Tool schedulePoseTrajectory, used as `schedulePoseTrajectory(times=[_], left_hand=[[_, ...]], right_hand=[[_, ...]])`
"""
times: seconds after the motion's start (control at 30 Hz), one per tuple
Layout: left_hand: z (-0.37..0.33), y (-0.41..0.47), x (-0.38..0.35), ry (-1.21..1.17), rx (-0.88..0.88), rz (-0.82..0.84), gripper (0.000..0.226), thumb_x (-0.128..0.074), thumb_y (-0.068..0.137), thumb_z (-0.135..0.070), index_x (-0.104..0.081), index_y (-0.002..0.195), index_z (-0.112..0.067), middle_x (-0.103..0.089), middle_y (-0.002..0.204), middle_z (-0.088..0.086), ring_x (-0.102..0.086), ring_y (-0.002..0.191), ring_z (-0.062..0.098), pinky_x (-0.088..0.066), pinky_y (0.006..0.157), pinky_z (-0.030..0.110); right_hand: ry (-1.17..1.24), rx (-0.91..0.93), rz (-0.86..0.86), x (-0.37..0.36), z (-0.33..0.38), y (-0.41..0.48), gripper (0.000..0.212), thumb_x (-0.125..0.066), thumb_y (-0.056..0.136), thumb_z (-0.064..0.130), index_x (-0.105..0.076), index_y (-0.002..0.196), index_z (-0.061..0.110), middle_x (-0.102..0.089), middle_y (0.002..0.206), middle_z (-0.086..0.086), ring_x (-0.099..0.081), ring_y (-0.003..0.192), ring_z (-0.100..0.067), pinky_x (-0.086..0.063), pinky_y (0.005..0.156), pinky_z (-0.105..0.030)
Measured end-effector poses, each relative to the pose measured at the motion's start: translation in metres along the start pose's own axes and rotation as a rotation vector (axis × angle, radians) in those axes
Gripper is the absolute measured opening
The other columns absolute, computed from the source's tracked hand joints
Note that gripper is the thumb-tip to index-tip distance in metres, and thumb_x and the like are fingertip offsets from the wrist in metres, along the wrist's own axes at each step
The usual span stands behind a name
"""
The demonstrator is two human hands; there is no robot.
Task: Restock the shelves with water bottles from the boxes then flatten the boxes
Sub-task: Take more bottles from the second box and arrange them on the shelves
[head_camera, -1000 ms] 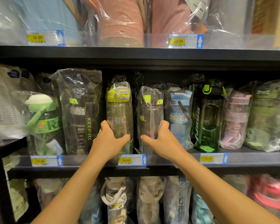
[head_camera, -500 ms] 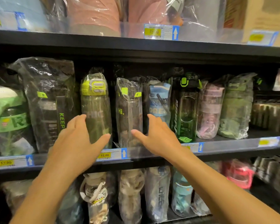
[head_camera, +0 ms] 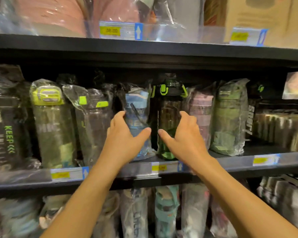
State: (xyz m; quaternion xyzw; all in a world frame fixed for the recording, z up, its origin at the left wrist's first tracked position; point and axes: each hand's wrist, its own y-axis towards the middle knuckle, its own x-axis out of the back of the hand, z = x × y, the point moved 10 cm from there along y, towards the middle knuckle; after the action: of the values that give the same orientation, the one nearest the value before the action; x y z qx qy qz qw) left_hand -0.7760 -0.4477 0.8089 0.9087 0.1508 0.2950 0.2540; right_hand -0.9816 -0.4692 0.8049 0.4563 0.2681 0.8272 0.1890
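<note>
Both bottles stood side by side on the middle shelf point(head_camera: 230, 163), centre of frame. There the left hand point(head_camera: 126, 134) curled round the blue bottle point(head_camera: 136, 103), the right hand point(head_camera: 182, 136) gripped the dark green-lidded bottle point(head_camera: 169, 114), thumbs nearly touching.

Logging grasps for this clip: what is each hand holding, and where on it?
Left hand grips the blue bottle at mid-body; right hand grips the green bottle at mid-body. Both stand on the shelf.
</note>
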Motion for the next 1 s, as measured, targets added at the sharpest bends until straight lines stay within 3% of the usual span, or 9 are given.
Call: schedulePoseTrajectory(times=[0.1,0.2,0.37,0.43,0.57,0.7,0.87,1.0], left_hand=[[0.022,0.026,-0.022,0.023,0.108,-0.055,0.114,-0.077,0.085,-0.053,-0.005,0.163,-0.011,-0.013,0.17,0.009,-0.02,0.154,0.033,-0.027,0.121,0.048],[0.041,0.042,-0.043,0.046,0.21,-0.043,0.114,-0.08,0.083,-0.053,-0.009,0.158,-0.003,-0.017,0.166,0.016,-0.022,0.151,0.038,-0.03,0.117,0.049],[0.059,0.056,-0.068,0.079,0.317,0.063,0.101,-0.081,0.081,-0.055,-0.022,0.141,0.0,-0.033,0.156,0.023,-0.04,0.14,0.041,-0.043,0.11,0.053],[0.062,0.06,-0.068,0.127,0.32,0.061,0.096,-0.079,0.084,-0.054,-0.026,0.14,0.003,-0.04,0.152,0.024,-0.047,0.134,0.042,-0.047,0.106,0.051],[0.061,0.061,-0.064,0.189,0.308,0.05,0.085,-0.076,0.088,-0.052,-0.032,0.137,0.001,-0.048,0.145,0.021,-0.054,0.127,0.043,-0.05,0.1,0.051],[0.059,0.056,-0.061,0.215,0.269,0.068,0.08,-0.073,0.089,-0.052,-0.031,0.138,-0.004,-0.047,0.144,0.018,-0.055,0.124,0.042,-0.05,0.096,0.05],[0.052,0.042,-0.054,0.215,0.194,0.085,0.077,-0.072,0.09,-0.053,-0.028,0.137,-0.011,-0.046,0.139,0.01,-0.055,0.105,0.033,-0.043,0.078,0.04],[0.045,0.028,-0.046,0.219,0.137,0.077,0.08,-0.071,0.09,-0.053,-0.027,0.143,-0.013,-0.048,0.141,0.009,-0.057,0.116,0.037,-0.045,0.084,0.04]], right_hand=[[0.126,-0.056,0.042,-0.009,-0.023,0.014,0.104,-0.064,0.093,0.061,-0.003,0.161,0.013,-0.022,0.16,-0.011,-0.032,0.145,-0.036,-0.04,0.107,-0.048],[0.17,-0.092,0.103,-0.024,-0.04,0.026,0.109,-0.064,0.091,0.064,0.002,0.162,0.013,-0.02,0.165,-0.013,-0.036,0.146,-0.036,-0.041,0.107,-0.048],[0.197,-0.163,0.181,-0.045,-0.061,0.043,0.096,-0.07,0.085,0.066,-0.023,0.145,0.008,-0.044,0.151,-0.017,-0.053,0.128,-0.036,-0.044,0.085,-0.04],[0.211,-0.194,0.226,-0.053,-0.067,0.047,0.089,-0.072,0.083,0.068,-0.028,0.134,0.009,-0.052,0.142,-0.017,-0.058,0.12,-0.035,-0.045,0.08,-0.039],[0.213,-0.219,0.271,-0.063,-0.074,0.049,0.097,-0.071,0.08,0.072,-0.031,0.138,0.007,-0.059,0.131,-0.015,-0.062,0.11,-0.032,-0.05,0.077,-0.041],[0.18,-0.173,0.25,-0.061,-0.07,0.048,0.084,-0.068,0.081,0.074,-0.036,0.132,0.015,-0.058,0.129,-0.01,-0.061,0.106,-0.028,-0.051,0.078,-0.04],[0.132,-0.148,0.223,-0.055,-0.066,0.042,0.069,-0.066,0.081,0.076,-0.031,0.114,0.026,-0.059,0.117,-0.004,-0.062,0.093,-0.021,-0.046,0.065,-0.035],[0.12,-0.152,0.181,-0.044,-0.063,0.033,0.067,-0.067,0.081,0.075,-0.035,0.113,0.026,-0.059,0.114,0.0,-0.06,0.094,-0.022,-0.047,0.072,-0.039]])
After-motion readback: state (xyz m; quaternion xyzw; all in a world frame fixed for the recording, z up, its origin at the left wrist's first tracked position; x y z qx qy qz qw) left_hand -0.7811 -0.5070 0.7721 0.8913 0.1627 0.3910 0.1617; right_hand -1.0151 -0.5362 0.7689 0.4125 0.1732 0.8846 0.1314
